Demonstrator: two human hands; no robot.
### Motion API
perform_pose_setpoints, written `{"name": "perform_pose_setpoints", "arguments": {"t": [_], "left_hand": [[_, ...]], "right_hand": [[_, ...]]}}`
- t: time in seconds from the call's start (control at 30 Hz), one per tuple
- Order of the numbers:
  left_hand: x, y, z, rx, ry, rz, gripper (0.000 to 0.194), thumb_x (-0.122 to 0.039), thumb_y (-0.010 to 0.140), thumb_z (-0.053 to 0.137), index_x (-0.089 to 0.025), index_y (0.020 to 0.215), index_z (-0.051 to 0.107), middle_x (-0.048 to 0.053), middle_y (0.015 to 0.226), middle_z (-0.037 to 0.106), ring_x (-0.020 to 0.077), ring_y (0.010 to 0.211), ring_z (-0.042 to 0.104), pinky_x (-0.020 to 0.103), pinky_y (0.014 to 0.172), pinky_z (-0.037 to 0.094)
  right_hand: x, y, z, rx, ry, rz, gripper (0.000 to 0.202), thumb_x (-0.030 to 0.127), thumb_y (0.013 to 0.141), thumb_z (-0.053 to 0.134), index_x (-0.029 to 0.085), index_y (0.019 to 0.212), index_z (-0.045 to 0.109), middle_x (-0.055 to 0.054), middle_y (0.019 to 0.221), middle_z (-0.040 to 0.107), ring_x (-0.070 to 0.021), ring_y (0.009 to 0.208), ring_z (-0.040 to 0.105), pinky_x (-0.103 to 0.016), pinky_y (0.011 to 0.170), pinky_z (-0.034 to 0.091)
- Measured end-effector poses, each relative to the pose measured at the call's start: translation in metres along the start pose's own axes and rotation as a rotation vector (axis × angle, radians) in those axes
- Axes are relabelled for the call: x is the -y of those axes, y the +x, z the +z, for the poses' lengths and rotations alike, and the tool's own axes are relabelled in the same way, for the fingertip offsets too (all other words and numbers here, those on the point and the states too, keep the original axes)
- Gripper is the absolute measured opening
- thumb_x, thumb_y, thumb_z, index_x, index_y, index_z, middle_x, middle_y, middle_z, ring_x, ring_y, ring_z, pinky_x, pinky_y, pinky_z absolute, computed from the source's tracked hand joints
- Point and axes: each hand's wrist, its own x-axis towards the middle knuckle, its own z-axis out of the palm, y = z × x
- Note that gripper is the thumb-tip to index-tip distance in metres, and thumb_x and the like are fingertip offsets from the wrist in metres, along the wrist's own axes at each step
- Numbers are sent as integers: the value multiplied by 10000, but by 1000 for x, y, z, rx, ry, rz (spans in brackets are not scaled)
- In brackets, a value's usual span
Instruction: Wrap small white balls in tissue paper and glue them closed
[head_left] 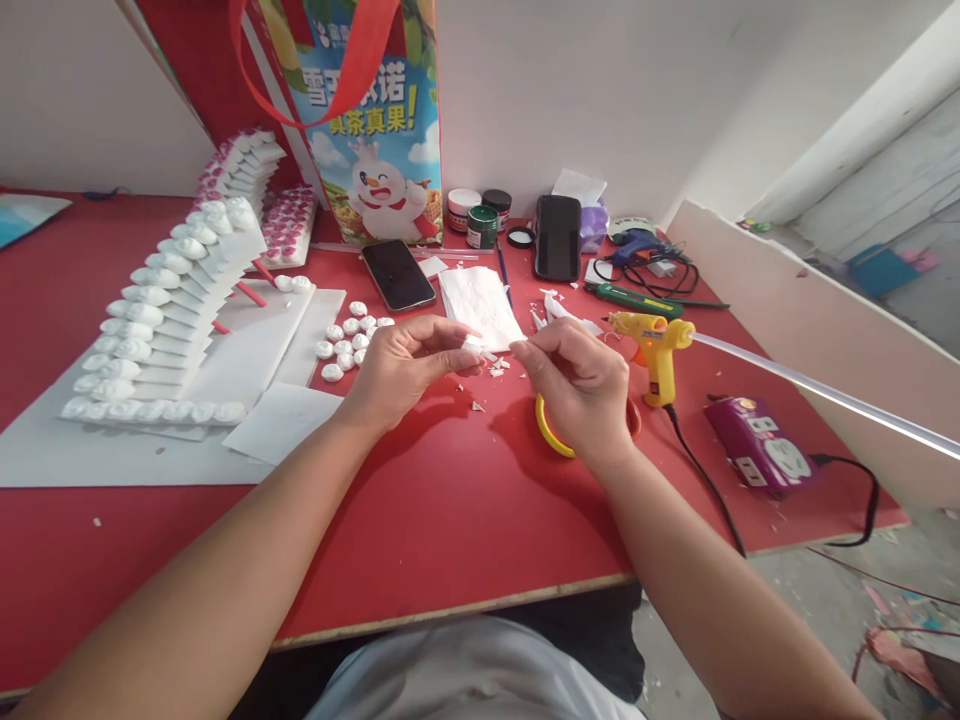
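My left hand (401,368) pinches a small white piece (472,343), perhaps folded paper, between thumb and fingertips. My right hand (581,390) is closed in a pinch a little to the right; what its fingertips hold, if anything, is too small to name. Beyond the hands lies a stack of white tissue sheets (484,308), with white scraps (499,368) scattered in front. Several white paper rosettes (343,347) sit beside my left hand. Under my right hand, a yellow ring-shaped handle (551,430) shows in part.
A white curved staircase model (176,310) edged with rosettes stands at left. At right are a yellow glue gun (652,350) with a long clear stick and a purple power socket (761,445). Two phones, paint jars (482,227) and a printed bag (375,150) stand behind.
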Motion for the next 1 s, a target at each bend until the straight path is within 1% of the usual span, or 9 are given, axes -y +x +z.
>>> {"name": "perform_pose_setpoints", "arguments": {"t": [0.07,0.2,0.27,0.33,0.47,0.63,0.77,0.83,1.0], "left_hand": [[2,0,0,5,19,46,295,-312,693,916,-193,933,793,19,824,773,179,790,740,326,840,593],[3,-1,1,7,52,96,234,-260,710,901,-219,922,811,3,808,768,164,781,734,299,822,588],[2,-1,1,20,53,102,226,-253,716,897,-220,923,813,4,812,772,168,780,739,296,808,591],[1,-1,2,23,58,110,228,-245,717,896,-218,928,814,7,828,778,174,791,745,294,804,595],[1,-2,4,34,56,113,242,-251,727,895,-217,954,818,16,880,796,183,820,757,294,829,603],[1,-4,5,48,67,100,280,-295,751,882,-216,1014,829,37,978,806,198,886,753,317,896,601],[-1,-6,7,109,53,45,389,-329,762,874,-232,1133,810,53,1127,786,234,1041,722,342,966,577],[-1,-6,8,115,24,15,408,-350,768,871,-239,1154,804,52,1109,784,227,1026,717,346,967,571],[3,-4,9,27,-65,-15,276,-343,792,853,-237,1047,836,41,996,783,167,904,697,327,965,545]], "right_hand": [[-1,1,-1,26,55,111,272,226,962,652,190,693,627,14,605,585,-112,588,516,-281,603,450],[2,1,-2,93,165,274,180,239,972,620,174,866,751,-4,658,668,-120,593,590,-271,577,486],[4,1,0,85,217,328,130,230,928,674,168,874,775,-9,680,694,-118,592,609,-267,572,494],[5,2,2,52,272,440,114,264,850,772,165,794,765,-5,647,692,-115,550,598,-264,535,483],[4,3,7,28,421,672,339,426,695,898,173,685,671,25,566,632,-94,451,520,-247,432,430],[-1,2,10,141,464,649,387,473,693,891,171,830,693,-8,755,714,-114,595,629,-236,517,492],[-1,1,13,123,370,622,389,495,718,865,172,832,679,-8,771,701,-111,597,613,-230,499,476],[0,1,14,112,344,623,396,501,719,860,174,828,665,0,751,689,-102,570,586,-227,481,462],[2,0,15,177,420,641,373,495,754,825,180,842,647,9,718,676,-108,541,576,-241,468,449]]}}
